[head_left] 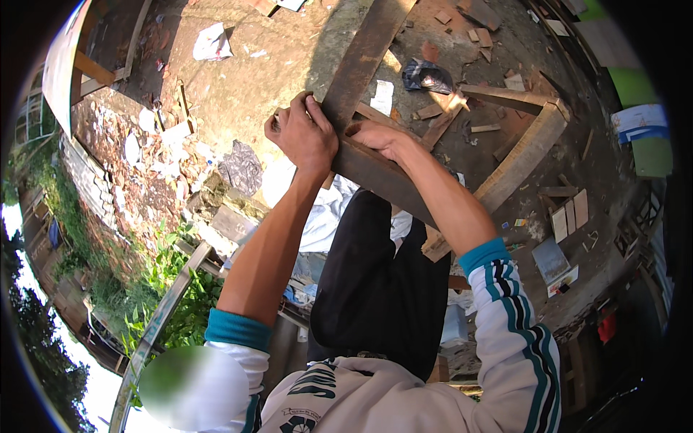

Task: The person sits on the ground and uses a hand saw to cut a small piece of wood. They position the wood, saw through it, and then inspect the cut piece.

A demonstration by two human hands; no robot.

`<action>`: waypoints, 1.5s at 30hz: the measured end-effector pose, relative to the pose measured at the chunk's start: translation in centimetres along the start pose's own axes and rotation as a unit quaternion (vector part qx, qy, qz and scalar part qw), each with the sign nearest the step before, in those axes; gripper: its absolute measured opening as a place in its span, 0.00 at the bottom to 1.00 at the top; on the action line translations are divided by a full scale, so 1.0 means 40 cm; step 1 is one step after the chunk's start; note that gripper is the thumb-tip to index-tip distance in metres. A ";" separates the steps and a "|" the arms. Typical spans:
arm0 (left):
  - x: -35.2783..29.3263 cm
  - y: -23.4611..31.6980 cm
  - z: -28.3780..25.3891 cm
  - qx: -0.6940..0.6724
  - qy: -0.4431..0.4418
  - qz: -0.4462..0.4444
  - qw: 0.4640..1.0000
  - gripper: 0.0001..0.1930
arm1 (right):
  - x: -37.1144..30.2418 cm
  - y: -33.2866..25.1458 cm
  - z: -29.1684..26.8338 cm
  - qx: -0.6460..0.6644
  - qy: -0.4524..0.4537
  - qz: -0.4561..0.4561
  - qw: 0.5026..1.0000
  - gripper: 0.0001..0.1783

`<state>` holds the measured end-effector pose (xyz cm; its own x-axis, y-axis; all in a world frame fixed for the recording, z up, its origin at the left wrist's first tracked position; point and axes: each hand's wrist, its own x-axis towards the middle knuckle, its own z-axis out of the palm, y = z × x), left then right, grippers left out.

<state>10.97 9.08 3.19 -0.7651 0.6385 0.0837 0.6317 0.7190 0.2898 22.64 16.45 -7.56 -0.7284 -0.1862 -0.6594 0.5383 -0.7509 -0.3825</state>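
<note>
Left hand [303, 137] clamped around the plank [361, 61] at the joint; right hand [375, 136] curled over the crossbeam [375, 173] beside it. Frame [523, 155] half-built, joint unfixed; offcuts [469, 32] strewn on the ground.

Left of the dark wooden beam [364, 54] the concrete ground [253, 86] lies open; right of it, wood offcuts [473, 32] and a timber frame [523, 151] crowd the way.
</note>
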 end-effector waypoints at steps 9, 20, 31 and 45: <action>0.003 0.000 0.001 -0.019 0.000 -0.001 1.000 0.13 | -0.041 -0.019 0.005 0.070 0.027 -0.070 0.995 0.18; 0.005 0.012 -0.015 -0.008 -0.020 -0.016 1.000 0.14 | -0.113 -0.124 -0.061 -0.096 0.106 0.009 0.990 0.08; 0.008 0.001 0.005 -0.013 -0.029 -0.001 1.000 0.16 | -0.146 -0.089 -0.116 0.183 0.035 -0.151 0.971 0.11; 0.018 -0.027 0.007 0.016 -0.065 0.011 0.998 0.21 | -0.877 0.492 -0.004 0.179 0.735 -0.313 0.575 0.14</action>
<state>9.78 8.81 2.67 -0.7290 0.6836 -0.0354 0.6541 0.7109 0.2583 58.84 8.31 7.92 0.5542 0.7292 -0.4015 0.0518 -0.5116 -0.8577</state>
